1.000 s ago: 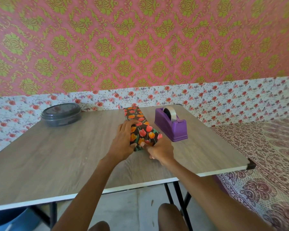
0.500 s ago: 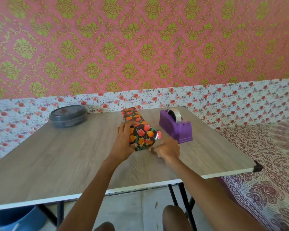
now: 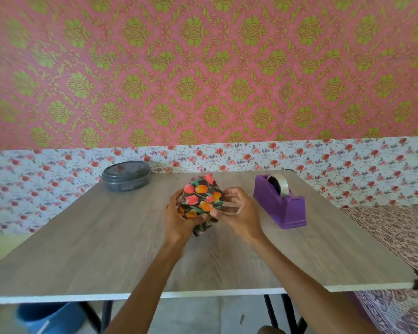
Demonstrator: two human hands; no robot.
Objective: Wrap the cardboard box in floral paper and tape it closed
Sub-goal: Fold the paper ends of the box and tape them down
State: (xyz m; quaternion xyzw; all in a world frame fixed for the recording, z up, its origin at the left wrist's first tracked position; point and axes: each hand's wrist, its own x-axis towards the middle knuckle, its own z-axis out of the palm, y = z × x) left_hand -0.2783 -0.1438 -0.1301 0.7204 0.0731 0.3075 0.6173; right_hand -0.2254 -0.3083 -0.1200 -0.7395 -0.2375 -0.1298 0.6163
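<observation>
Wood-grain table (image 3: 94, 249), wrapped box (image 3: 200, 198) above; pink-green damask wallpaper (image 3: 203, 68) behind.

One wide-angle view, from the person's head at the near edge of the table (image 3: 94, 256), faces forward and slightly down toward the papered wall (image 3: 203, 68). The left hand (image 3: 179, 220) and right hand (image 3: 241, 213), both on the wrapped box (image 3: 200, 201), sit close below the lens, mid-frame.

wood-grain table (image 3: 106, 249) with grey lidded container (image 3: 126, 175) far left, purple tape dispenser (image 3: 280, 203) right
</observation>
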